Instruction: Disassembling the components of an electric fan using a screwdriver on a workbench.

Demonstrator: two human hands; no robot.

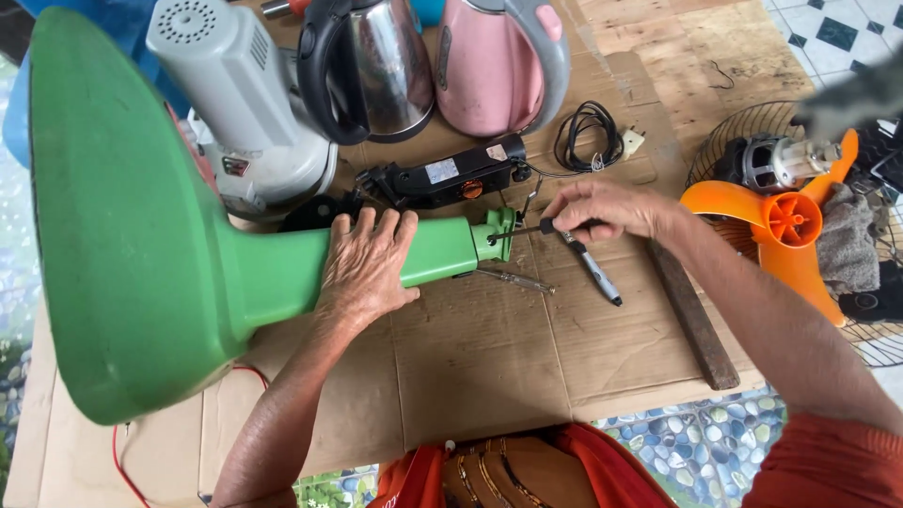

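Left hand [365, 268] of mine lies palm down over the neck of the green fan stand [141, 235], fingers spread a little and curled over the top of the tube, pressing it onto the cardboard. That stand is smooth green plastic: a broad, rounded base fills the left of the frame, and from it a narrower neck runs right to a small notched collar near the centre. My right hand [611, 209] comes in from the right, fingers pinched shut around a screwdriver [527, 229] with a dark shaft, whose tip meets the collar at the end of the neck. A pen-like grey tool [594, 271] slants down from under that hand; I cannot tell whether I am holding it too. Just below the collar a thin metal rod [515, 279] lies on the brown cardboard sheet [480, 357].

Above the neck sits a black switch box [451, 177], with a coiled black cord and plug [593, 139] to its right. At the upper left a grey fan motor housing [235, 103] rests against the base. Behind it, along the top edge, stand a steel kettle [372, 66] and a pink kettle [499, 61]. A dark wooden bar [696, 320] lies right of centre, and an orange fan blade [785, 230] sits in a wire guard at the far right.
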